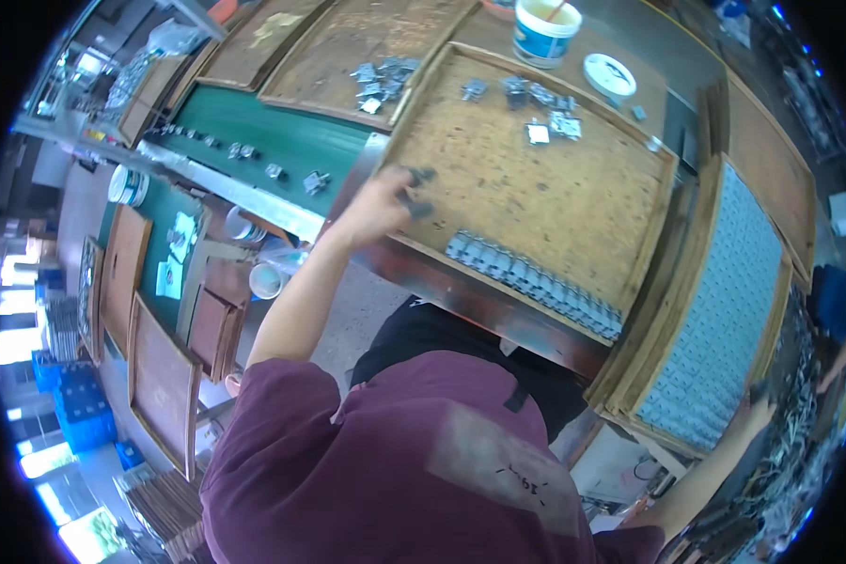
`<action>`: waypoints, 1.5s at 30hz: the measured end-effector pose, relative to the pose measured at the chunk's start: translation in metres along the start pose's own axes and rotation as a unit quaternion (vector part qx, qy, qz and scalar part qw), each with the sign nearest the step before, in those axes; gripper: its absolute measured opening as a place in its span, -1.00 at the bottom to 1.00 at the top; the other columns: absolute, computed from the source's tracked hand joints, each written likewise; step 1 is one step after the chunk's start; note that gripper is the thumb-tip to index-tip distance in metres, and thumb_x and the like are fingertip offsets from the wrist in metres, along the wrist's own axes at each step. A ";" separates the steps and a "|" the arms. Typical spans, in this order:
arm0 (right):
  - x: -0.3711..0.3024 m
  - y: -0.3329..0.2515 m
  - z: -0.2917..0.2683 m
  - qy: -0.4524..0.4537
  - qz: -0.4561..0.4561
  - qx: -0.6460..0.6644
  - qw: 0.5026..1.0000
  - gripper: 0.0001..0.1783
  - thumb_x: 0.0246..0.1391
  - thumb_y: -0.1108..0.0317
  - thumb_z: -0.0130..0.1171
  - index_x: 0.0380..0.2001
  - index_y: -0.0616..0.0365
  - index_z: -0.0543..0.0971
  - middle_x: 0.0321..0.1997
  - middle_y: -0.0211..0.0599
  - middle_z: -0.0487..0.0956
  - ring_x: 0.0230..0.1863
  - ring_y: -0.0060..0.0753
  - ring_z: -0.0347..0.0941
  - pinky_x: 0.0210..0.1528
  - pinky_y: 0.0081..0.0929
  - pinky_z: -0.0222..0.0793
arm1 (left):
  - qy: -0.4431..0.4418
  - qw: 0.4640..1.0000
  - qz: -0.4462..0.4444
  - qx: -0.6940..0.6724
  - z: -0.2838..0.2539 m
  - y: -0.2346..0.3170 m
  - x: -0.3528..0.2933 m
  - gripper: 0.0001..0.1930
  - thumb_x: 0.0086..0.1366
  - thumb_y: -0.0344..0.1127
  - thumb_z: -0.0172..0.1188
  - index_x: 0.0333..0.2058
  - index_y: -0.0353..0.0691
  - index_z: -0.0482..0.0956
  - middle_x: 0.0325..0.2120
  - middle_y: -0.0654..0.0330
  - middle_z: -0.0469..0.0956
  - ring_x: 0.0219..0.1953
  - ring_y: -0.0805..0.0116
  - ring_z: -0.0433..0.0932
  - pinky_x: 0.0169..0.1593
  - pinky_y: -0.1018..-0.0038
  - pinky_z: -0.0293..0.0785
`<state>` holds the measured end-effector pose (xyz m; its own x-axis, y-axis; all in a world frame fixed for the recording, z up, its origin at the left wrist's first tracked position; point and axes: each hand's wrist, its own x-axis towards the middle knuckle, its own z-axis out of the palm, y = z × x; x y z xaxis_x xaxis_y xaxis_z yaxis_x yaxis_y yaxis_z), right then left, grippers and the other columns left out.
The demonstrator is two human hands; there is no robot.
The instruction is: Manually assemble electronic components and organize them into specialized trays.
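My left hand point(378, 205) reaches up to the near left edge of a wooden tray point(498, 188) and grips small grey metal parts point(415, 188). A neat row of the same metal parts point(536, 284) lies along the tray's near edge. Loose metal parts point(536, 105) are scattered at its far side. My right hand point(754, 412) stretches out low to the right, at the corner of a second tray point(714, 310) packed with rows of metal parts, beside a dark heap of parts point(799, 423). Whether it holds anything is unclear.
A green conveyor belt point(282, 141) carries several metal parts on the left. More wooden trays point(348, 47) lie behind it. A white and blue bucket point(545, 30) and its lid point(609, 73) stand at the far side. Stacked trays point(164, 376) and blue crates point(75, 404) sit lower left.
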<state>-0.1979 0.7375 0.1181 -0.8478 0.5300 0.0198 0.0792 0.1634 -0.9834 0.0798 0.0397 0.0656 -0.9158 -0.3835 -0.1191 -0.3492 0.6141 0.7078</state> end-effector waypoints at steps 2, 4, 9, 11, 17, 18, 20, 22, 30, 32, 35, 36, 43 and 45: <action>-0.001 0.000 -0.021 -0.035 -0.016 -0.003 0.999 -0.63 0.28 0.40 -0.05 0.13 0.21 0.41 0.00 -0.19 0.50 -0.05 -0.30 0.48 -0.11 -0.42 0.46 | 0.202 0.969 -0.072 0.122 -0.020 -0.045 0.003 -0.52 0.08 -0.41 0.11 0.05 -0.23 0.50 -0.04 -0.06 0.57 0.02 0.00 0.54 0.03 0.24 0.47; 0.002 0.011 -0.036 -0.153 0.015 0.113 0.982 -0.61 0.30 0.41 -0.04 0.16 0.24 0.38 0.10 -0.25 0.49 0.05 -0.31 0.48 0.08 -0.38 0.43 | 0.195 0.926 -0.246 0.210 -0.050 -0.050 0.003 -0.57 0.14 -0.26 0.10 0.01 -0.25 0.49 -0.08 -0.15 0.57 0.01 -0.09 0.53 0.06 0.17 0.45; -0.119 -0.018 0.054 -0.271 -0.045 0.115 0.955 -0.59 0.29 0.42 0.00 0.18 0.27 0.40 0.04 -0.23 0.53 -0.04 -0.43 0.52 -0.13 -0.60 0.50 | 0.167 0.896 -0.353 0.209 -0.060 -0.133 0.001 -0.49 0.13 -0.17 0.13 0.05 -0.27 0.44 -0.02 -0.23 0.49 0.04 -0.16 0.49 0.10 0.13 0.43; -0.156 -0.016 0.080 -0.279 -0.044 0.099 0.954 -0.59 0.27 0.43 0.03 0.17 0.27 0.42 0.02 -0.25 0.53 -0.09 -0.47 0.52 -0.17 -0.61 0.49 | 0.190 0.906 -0.325 0.191 -0.049 -0.153 0.005 -0.44 0.07 -0.19 0.21 0.06 -0.30 0.42 0.03 -0.22 0.41 0.07 -0.18 0.45 0.12 0.16 0.41; -0.241 -0.028 0.139 -0.301 -0.012 0.101 0.948 -0.62 0.19 0.44 0.19 0.07 0.28 0.49 -0.09 -0.29 0.56 -0.27 -0.52 0.52 -0.33 -0.60 0.47 | 0.285 0.918 -0.260 0.094 -0.030 -0.168 0.009 -0.53 0.01 -0.33 0.24 -0.04 -0.26 0.48 -0.16 -0.09 0.53 -0.20 -0.15 0.54 -0.10 0.21 0.50; -0.254 -0.034 0.146 -0.324 0.005 0.100 0.941 -0.65 0.17 0.44 0.23 0.02 0.30 0.52 -0.13 -0.27 0.57 -0.28 -0.49 0.54 -0.36 -0.61 0.48 | 0.273 0.925 -0.262 0.038 -0.033 -0.166 0.009 -0.58 0.03 -0.35 0.23 -0.07 -0.24 0.50 -0.22 -0.02 0.57 -0.30 -0.07 0.57 -0.20 0.25 0.53; -0.273 -0.039 0.150 -0.303 0.000 0.103 0.947 -0.66 0.15 0.45 0.24 -0.01 0.30 0.53 -0.18 -0.26 0.58 -0.34 -0.50 0.54 -0.41 -0.61 0.46 | 0.301 0.908 -0.250 -0.151 -0.035 -0.146 0.005 -0.62 0.08 -0.39 0.20 -0.07 -0.22 0.50 -0.21 0.03 0.58 -0.35 0.07 0.58 -0.29 0.36 0.49; -0.279 -0.035 0.144 -0.366 -0.023 0.082 0.927 -0.65 0.14 0.44 0.26 -0.01 0.30 0.52 -0.24 -0.26 0.59 -0.35 -0.49 0.54 -0.41 -0.61 0.46 | 0.313 0.859 -0.230 -0.335 -0.037 -0.108 0.000 -0.66 0.13 -0.43 0.17 -0.06 -0.19 0.51 -0.21 0.09 0.60 -0.40 0.21 0.58 -0.37 0.47 0.46; -0.340 -0.045 0.183 -0.437 0.030 0.123 0.890 -0.61 0.09 0.48 0.24 0.02 0.24 0.48 -0.28 -0.33 0.55 -0.34 -0.48 0.53 -0.32 -0.51 0.53 | -0.028 0.748 -0.114 -0.653 0.016 0.063 -0.028 -0.67 0.31 -0.48 0.18 0.04 -0.24 0.47 -0.18 0.20 0.59 -0.23 0.37 0.61 -0.29 0.52 0.53; -0.349 -0.055 0.180 -0.498 0.081 0.079 0.860 -0.63 0.14 0.42 0.22 0.01 0.25 0.47 -0.26 -0.31 0.56 -0.35 -0.47 0.55 -0.35 -0.53 0.54 | -0.075 0.765 -0.106 -0.631 0.037 0.073 -0.030 -0.64 0.30 -0.49 0.17 0.07 -0.28 0.45 -0.13 0.15 0.58 -0.15 0.33 0.60 -0.24 0.53 0.54; -0.352 -0.058 0.183 -0.518 0.090 0.057 0.848 -0.64 0.20 0.36 0.19 0.01 0.27 0.45 -0.27 -0.29 0.56 -0.35 -0.47 0.56 -0.39 -0.56 0.54 | -0.124 0.782 -0.107 -0.602 0.066 0.089 -0.027 -0.61 0.29 -0.53 0.15 0.10 -0.34 0.43 -0.07 0.10 0.55 -0.05 0.28 0.58 -0.14 0.51 0.55; -0.352 -0.057 0.188 -0.511 0.094 0.055 0.853 -0.64 0.20 0.36 0.19 0.01 0.27 0.45 -0.27 -0.29 0.56 -0.35 -0.47 0.56 -0.39 -0.56 0.54 | -0.123 0.784 -0.115 -0.598 0.076 0.094 -0.025 -0.62 0.29 -0.55 0.13 0.09 -0.34 0.42 -0.07 0.09 0.55 -0.03 0.28 0.57 -0.08 0.49 0.55; -0.330 -0.034 0.152 -0.340 0.027 0.177 0.923 -0.72 0.30 0.32 0.08 -0.03 0.26 0.43 -0.42 -0.17 0.59 -0.45 -0.40 0.56 -0.44 -0.56 0.47 | 0.064 0.953 0.227 -0.190 0.107 0.103 -0.045 -0.64 0.20 -0.54 0.20 0.00 -0.26 0.51 -0.19 0.10 0.57 -0.12 0.13 0.57 -0.05 0.34 0.52; -0.323 -0.036 0.134 -0.329 0.011 0.156 0.931 -0.70 0.32 0.27 0.06 -0.03 0.27 0.43 -0.41 -0.13 0.59 -0.49 -0.36 0.55 -0.49 -0.54 0.45 | -0.135 0.925 0.355 -0.038 0.119 0.102 -0.065 -0.68 0.19 -0.45 0.25 -0.05 -0.23 0.55 -0.25 0.07 0.58 -0.19 0.05 0.58 -0.13 0.30 0.53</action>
<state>0.0031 0.4490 0.1228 -0.9936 -0.1116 -0.0146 0.0308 -0.1452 -0.9889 0.0798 0.2098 0.0625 -0.9289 0.2891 0.2315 0.3635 0.5917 0.7195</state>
